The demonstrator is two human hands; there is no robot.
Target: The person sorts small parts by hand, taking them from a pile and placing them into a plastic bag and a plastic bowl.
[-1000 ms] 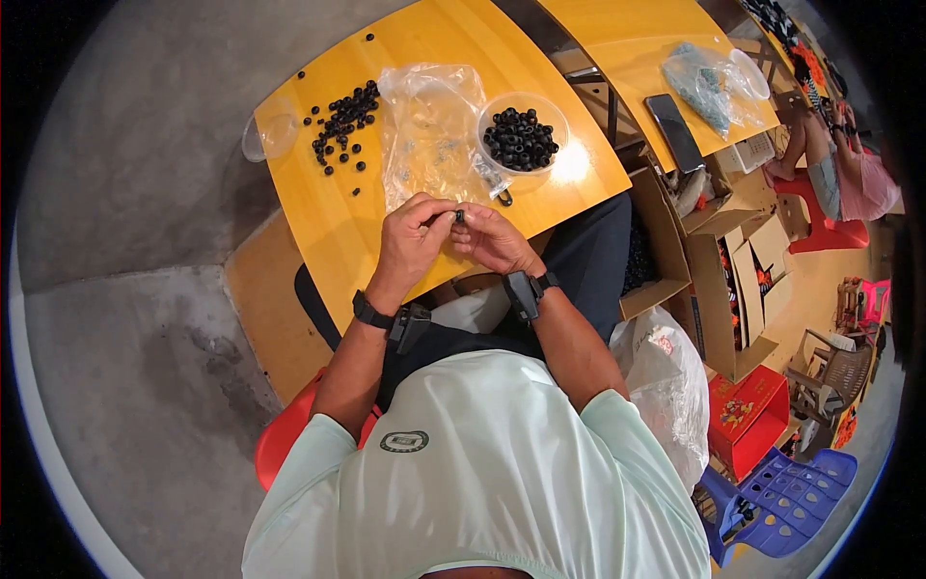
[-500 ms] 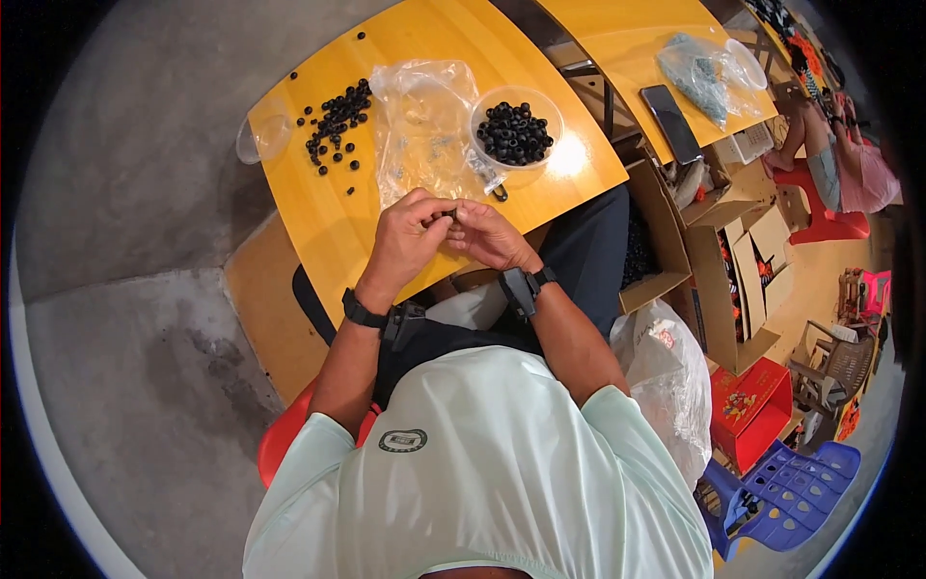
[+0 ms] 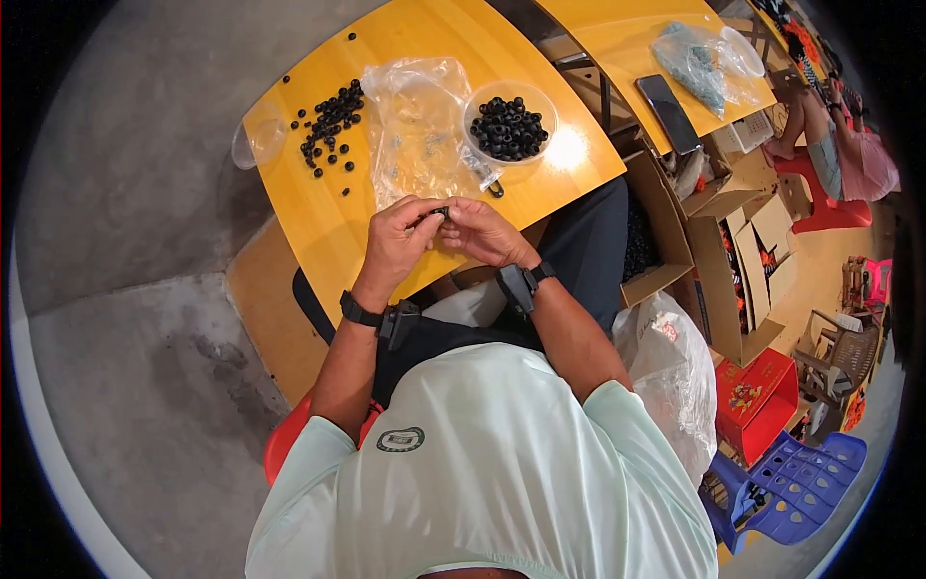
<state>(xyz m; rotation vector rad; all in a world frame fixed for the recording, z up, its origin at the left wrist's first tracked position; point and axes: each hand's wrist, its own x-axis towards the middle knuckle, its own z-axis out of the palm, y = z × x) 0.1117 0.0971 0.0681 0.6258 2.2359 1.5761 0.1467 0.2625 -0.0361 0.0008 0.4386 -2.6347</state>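
Note:
At the near edge of the yellow table, my two hands meet fingertip to fingertip. Between them sits a small black part, probably bead-like but too small to make out fully. My left hand pinches it from the left, and my right hand closes on its other side. Just beyond lies a clear plastic bag with small bits in it. A round clear tub of black beads stands to its right. More loose black beads are scattered on the left.
An empty clear cup or lid overhangs the table's left edge. On a second table at the right lie a phone and a bag of grey-green pieces. Open cardboard boxes, a white sack and a blue plastic stool stand right of me. Another person sits farther off.
My hands stay together at the table edge, their fingers shifted slightly around the black part, which shows more clearly now. The whole view has moved a little.

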